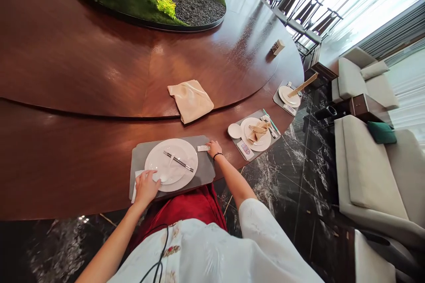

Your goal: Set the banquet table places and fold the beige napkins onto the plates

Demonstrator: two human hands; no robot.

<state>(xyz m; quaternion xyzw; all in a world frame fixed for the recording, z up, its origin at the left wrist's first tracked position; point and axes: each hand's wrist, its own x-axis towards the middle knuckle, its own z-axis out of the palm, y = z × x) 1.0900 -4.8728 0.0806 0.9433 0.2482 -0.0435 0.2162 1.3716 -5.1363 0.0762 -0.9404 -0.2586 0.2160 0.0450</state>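
A large white plate (191, 176) lies on a grey placemat (206, 169), with a smaller white plate stacked on it. Dark chopsticks (182, 163) lie across the stack, with a small white piece under them. At the plates' left edge my left hand (147, 186) is closed with bent fingers over a flat white packet (135, 191), partly hidden beneath it. My right hand (215, 148) pinches the end of a small white piece (202, 148) at the placemat's right side. Beyond the placemat lies a folded beige napkin (191, 101).
Two more settings stand to the right: a plate (247, 135) with a folded napkin, and a farther plate (284, 95). A mossy garden centrepiece (199, 6) occupies the raised table middle (109, 62). A small box (278, 47) stands far right. Sofas (368, 163) line the right.
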